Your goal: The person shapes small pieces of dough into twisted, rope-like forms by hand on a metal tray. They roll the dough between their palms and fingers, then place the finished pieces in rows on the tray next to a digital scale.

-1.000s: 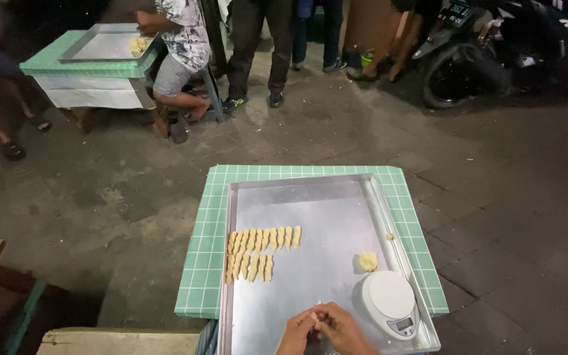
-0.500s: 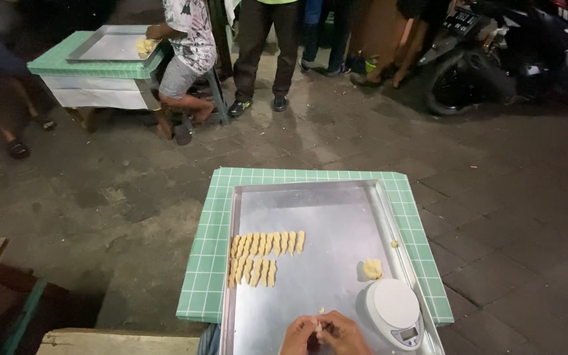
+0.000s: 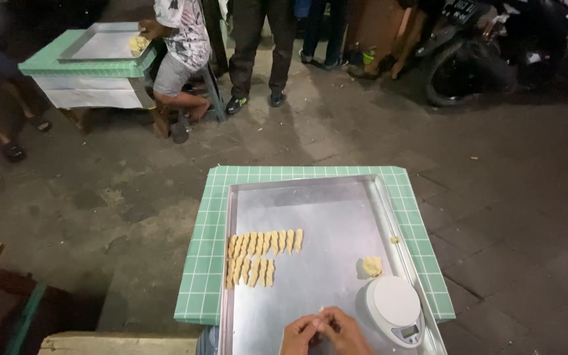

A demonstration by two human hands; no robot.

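Mid-shaping: left hand and right hand pinched together on a small dough piece, just left of the scale. Probably calls for setting it by the dough rows, further left.

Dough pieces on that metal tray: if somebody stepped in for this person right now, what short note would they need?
Left hand and right hand: together at the near edge of the metal tray, pinching a small bit of dough between the fingertips.
Done: two rows of twisted dough pieces lie on the tray's left side, the nearer row shorter.
Left: a dough lump sits by the white kitchen scale, with a crumb beyond it.
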